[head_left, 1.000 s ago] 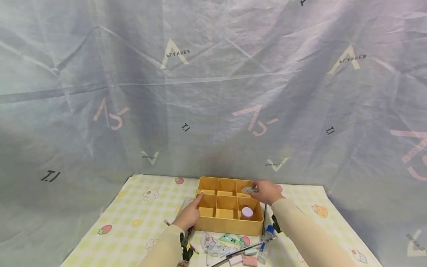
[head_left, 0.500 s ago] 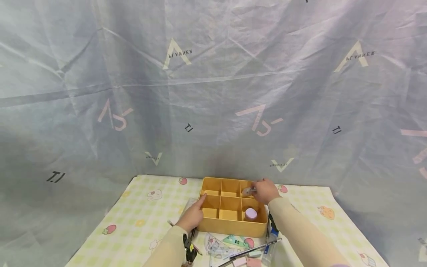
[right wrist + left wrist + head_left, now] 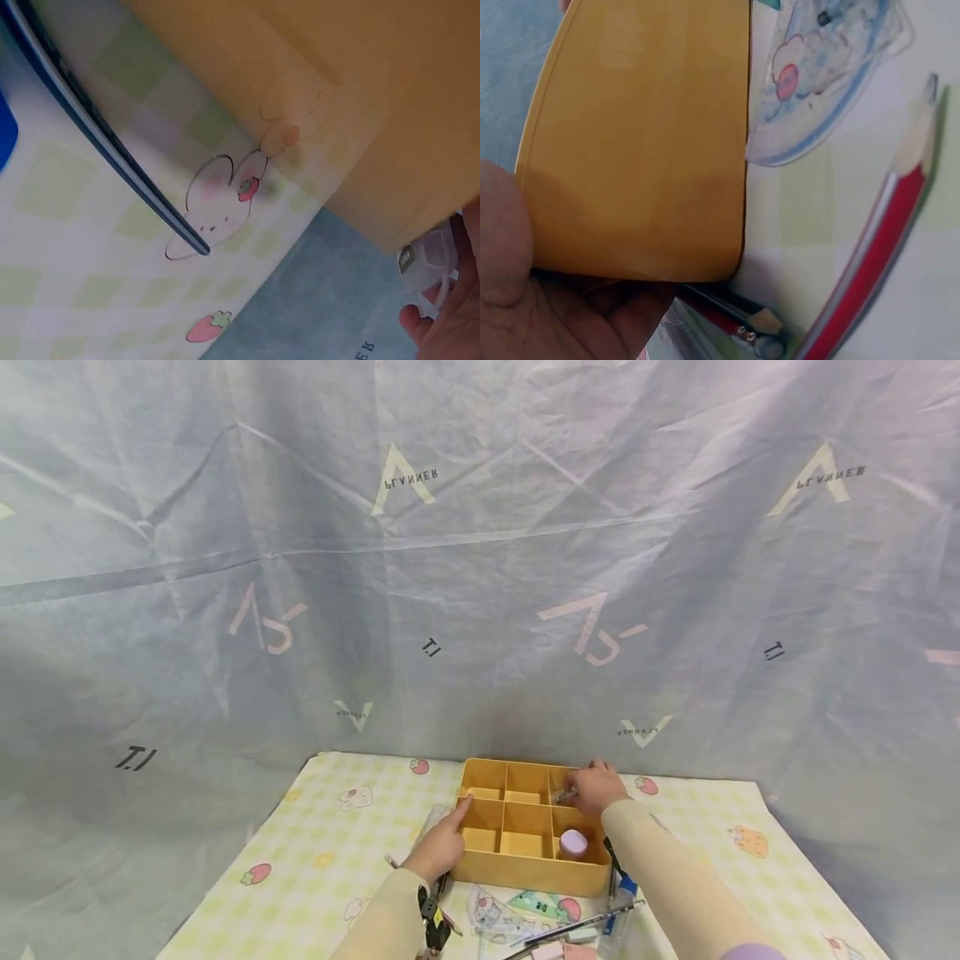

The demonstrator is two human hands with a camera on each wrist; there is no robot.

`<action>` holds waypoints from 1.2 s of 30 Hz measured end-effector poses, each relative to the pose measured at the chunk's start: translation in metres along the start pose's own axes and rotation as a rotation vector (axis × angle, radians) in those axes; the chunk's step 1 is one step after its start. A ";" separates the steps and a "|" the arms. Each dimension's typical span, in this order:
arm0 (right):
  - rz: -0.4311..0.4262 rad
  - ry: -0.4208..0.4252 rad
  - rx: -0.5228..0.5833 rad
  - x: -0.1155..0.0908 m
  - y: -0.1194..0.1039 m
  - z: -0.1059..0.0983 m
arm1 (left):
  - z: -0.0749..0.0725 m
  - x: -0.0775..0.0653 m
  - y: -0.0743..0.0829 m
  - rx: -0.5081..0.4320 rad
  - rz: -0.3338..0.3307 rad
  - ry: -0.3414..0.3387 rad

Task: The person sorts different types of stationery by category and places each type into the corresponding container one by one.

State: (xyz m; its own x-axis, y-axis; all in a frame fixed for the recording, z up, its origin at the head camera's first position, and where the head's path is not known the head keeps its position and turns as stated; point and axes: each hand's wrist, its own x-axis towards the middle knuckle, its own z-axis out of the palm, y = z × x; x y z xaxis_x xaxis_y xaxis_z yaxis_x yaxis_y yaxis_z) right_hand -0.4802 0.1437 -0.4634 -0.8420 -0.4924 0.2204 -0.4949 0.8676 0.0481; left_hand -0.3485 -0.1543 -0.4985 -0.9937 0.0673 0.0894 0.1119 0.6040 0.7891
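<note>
Sorting stationery into the yellow organizer box looks barely begun: of its six compartments only the near right one holds something, a round pink item, while the other compartments that can be seen into appear empty.

On the bench, the left hand rests against the box's left wall, fingers fairly straight and pressed to the rim, steadying it rather than gripping; the left wrist view shows the palm flat against the yellow side. A red pencil and a clear cartoon-printed ruler lie just beside the box. Along the near edge more things wait unsorted: a green triangular ruler, a dark pen, pink erasers, a blue-capped tube.

At the far right compartment, the right hand pinches a small clear item between thumb and fingertips, held over the rim, not yet let go.
</note>
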 end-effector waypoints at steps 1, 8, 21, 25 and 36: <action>-0.004 -0.001 0.015 0.001 0.000 0.000 | 0.000 0.000 0.000 0.005 0.001 0.005; 0.005 0.007 -0.023 0.004 0.001 0.003 | -0.001 -0.005 0.005 -0.016 0.017 -0.013; 0.042 0.059 0.003 0.007 0.004 0.006 | -0.003 -0.005 0.007 -0.003 0.006 -0.007; 0.036 0.034 0.028 0.001 0.007 0.001 | 0.000 -0.002 0.007 -0.014 0.009 -0.010; -0.123 0.293 0.105 -0.013 0.028 -0.027 | -0.001 -0.003 0.001 -0.031 0.007 -0.017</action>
State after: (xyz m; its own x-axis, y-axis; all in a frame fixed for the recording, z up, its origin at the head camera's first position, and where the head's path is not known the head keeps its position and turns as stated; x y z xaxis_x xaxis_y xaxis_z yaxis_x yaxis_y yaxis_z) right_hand -0.4771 0.1765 -0.4383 -0.6849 -0.5389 0.4903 -0.6209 0.7839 -0.0058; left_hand -0.3451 -0.1542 -0.4975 -0.9927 0.0854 0.0846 0.1186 0.5784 0.8071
